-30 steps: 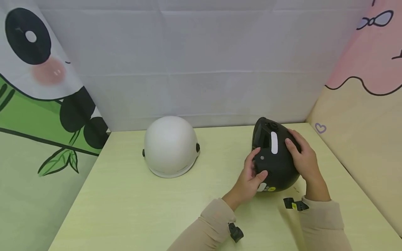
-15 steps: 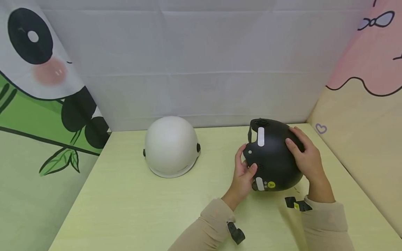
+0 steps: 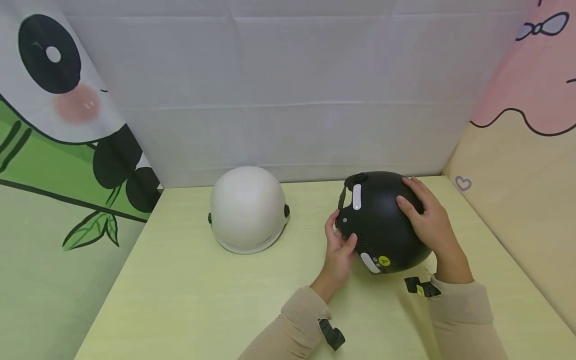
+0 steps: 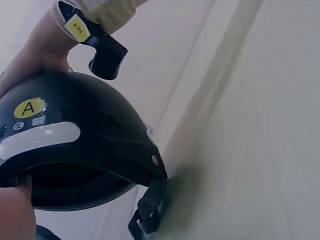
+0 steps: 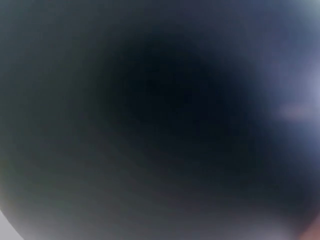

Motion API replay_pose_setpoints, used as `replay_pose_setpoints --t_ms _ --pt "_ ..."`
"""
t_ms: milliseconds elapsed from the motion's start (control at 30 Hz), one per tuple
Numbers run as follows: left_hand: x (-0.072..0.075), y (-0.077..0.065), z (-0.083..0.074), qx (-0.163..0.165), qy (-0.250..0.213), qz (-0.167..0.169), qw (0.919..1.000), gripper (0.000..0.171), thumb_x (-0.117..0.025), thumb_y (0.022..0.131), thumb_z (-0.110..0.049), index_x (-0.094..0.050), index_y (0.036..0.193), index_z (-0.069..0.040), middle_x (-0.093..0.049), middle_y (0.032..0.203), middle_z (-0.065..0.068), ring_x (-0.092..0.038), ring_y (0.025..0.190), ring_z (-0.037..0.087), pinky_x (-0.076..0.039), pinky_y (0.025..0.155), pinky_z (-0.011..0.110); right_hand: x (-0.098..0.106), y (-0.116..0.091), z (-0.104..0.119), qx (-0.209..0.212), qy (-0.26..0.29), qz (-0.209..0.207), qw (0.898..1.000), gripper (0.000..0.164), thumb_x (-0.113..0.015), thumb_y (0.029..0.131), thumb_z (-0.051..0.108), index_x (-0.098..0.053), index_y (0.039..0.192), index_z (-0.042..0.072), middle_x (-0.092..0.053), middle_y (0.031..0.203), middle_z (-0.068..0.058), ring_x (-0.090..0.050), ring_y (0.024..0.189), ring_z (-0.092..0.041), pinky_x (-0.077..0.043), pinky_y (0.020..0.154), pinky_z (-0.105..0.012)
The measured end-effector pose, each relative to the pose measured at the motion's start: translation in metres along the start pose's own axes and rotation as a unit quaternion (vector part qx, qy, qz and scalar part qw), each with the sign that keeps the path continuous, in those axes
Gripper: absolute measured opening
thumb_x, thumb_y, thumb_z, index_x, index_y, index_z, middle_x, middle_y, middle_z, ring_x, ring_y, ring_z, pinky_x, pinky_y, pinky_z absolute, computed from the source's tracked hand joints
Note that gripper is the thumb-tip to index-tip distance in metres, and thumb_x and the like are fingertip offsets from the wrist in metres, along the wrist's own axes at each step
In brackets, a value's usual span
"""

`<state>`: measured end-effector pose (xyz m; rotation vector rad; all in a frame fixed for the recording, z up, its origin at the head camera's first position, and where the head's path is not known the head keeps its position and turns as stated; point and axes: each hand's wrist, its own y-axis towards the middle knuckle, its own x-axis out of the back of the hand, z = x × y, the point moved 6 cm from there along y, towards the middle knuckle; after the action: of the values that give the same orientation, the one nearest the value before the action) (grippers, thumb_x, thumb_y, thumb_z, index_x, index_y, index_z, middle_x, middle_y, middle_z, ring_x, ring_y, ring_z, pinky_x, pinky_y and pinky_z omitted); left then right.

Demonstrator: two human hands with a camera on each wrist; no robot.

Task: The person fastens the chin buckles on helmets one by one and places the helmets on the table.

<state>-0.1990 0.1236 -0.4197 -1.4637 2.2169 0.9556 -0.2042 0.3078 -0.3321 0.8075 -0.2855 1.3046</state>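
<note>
A black helmet [image 3: 382,225] with white reflective strips and a yellow round sticker [image 3: 384,261] is tipped on its side at the right, its opening facing left. My left hand [image 3: 337,257] grips its rim, thumb outside and fingers partly hidden at the opening. Over the rounded crown, my right hand [image 3: 434,225] holds the shell with thumb and fingers spread apart. A chin strap [image 4: 150,205] hangs from the helmet in the left wrist view. The right wrist view is filled by the blurred dark shell [image 5: 160,120]. Left of the hands, a white helmet [image 3: 247,210] rests crown up.
Both helmets are at the pale yellow table [image 3: 216,300], toward its back edge. Behind it stands a white cloth wall [image 3: 288,100]. Printed cartoon panels flank the table, a green one [image 3: 54,170] at left and a pink and cream one [image 3: 517,165] at right.
The black helmet has turned and shifted left, so more of its side and the yellow sticker show. Both hands have kept hold, the left moving left with the rim. The white helmet stayed put.
</note>
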Motion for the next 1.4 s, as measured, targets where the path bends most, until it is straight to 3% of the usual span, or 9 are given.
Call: replay_pose_setpoints --t_ms 133,233,367,600,800,1133,1400 --pt "0.004 0.001 -0.007 0.009 0.105 0.008 0.9944 0.061 -0.046 0.1 0.002 -0.008 0.147 -0.008 -0.031 0.148 0.017 -0.045 0.128 0.024 -0.038 0.103 0.032 -0.002 0.002 0.0 0.002 -0.003 0.01 1.0 0.057 -0.054 0.1 0.034 -0.038 0.151 0.014 -0.025 0.156 -0.018 -0.02 0.14 -0.044 -0.015 0.103 -0.07" --pt "0.005 0.001 -0.012 0.029 0.187 0.014 0.9819 0.063 -0.051 0.101 -0.004 -0.012 0.15 -0.009 -0.036 0.145 0.017 -0.047 0.126 0.026 -0.041 0.1 0.032 -0.004 0.003 -0.001 0.004 -0.004 0.018 1.0 0.057 -0.054 0.1 0.034 -0.038 0.151 0.015 -0.023 0.157 -0.018 -0.02 0.14 -0.044 -0.016 0.103 -0.07" --pt "0.006 0.003 -0.017 0.066 0.245 0.012 0.9672 0.068 -0.059 0.099 -0.013 -0.016 0.153 -0.014 -0.04 0.142 0.014 -0.053 0.12 0.026 -0.046 0.095 0.034 -0.006 0.007 0.0 0.013 -0.009 0.03 0.999 0.057 -0.054 0.1 0.034 -0.037 0.151 0.013 -0.022 0.157 -0.018 -0.02 0.14 -0.046 -0.016 0.103 -0.071" --pt "0.014 0.005 -0.017 0.088 0.296 -0.013 0.9511 0.08 -0.067 0.094 -0.024 -0.016 0.155 -0.015 -0.034 0.149 0.01 -0.051 0.121 0.024 -0.045 0.096 0.035 -0.012 0.012 0.003 0.029 -0.02 0.048 0.998 0.058 -0.055 0.1 0.033 -0.037 0.15 0.011 -0.019 0.158 -0.018 -0.018 0.141 -0.045 -0.015 0.102 -0.071" --pt "0.022 0.005 -0.013 0.1 0.342 -0.035 0.9337 0.078 -0.068 0.093 -0.03 -0.02 0.153 -0.016 -0.034 0.15 0.012 -0.045 0.127 0.028 -0.041 0.101 0.041 -0.018 0.015 0.004 0.042 -0.049 0.054 0.996 0.062 -0.057 0.098 0.037 -0.037 0.15 0.011 -0.019 0.158 -0.018 -0.016 0.141 -0.043 -0.017 0.1 -0.073" --pt "0.027 0.01 -0.002 0.084 0.363 -0.015 0.9278 0.075 -0.064 0.096 -0.029 -0.02 0.155 -0.016 -0.028 0.153 0.012 -0.035 0.134 0.03 -0.038 0.103 0.046 -0.024 0.022 0.001 0.066 -0.105 0.041 0.991 0.064 -0.058 0.096 0.043 -0.041 0.148 0.012 -0.026 0.156 -0.016 -0.023 0.139 -0.042 -0.02 0.098 -0.073" --pt "0.032 0.015 0.009 0.092 0.423 -0.022 0.9013 0.087 -0.073 0.088 -0.038 -0.02 0.156 -0.03 -0.032 0.144 0.014 -0.04 0.128 0.029 -0.037 0.103 0.046 -0.026 0.026 -0.002 0.066 -0.135 0.031 0.988 0.064 -0.058 0.095 0.047 -0.043 0.147 0.013 -0.028 0.154 -0.017 -0.026 0.137 -0.043 -0.023 0.093 -0.075"
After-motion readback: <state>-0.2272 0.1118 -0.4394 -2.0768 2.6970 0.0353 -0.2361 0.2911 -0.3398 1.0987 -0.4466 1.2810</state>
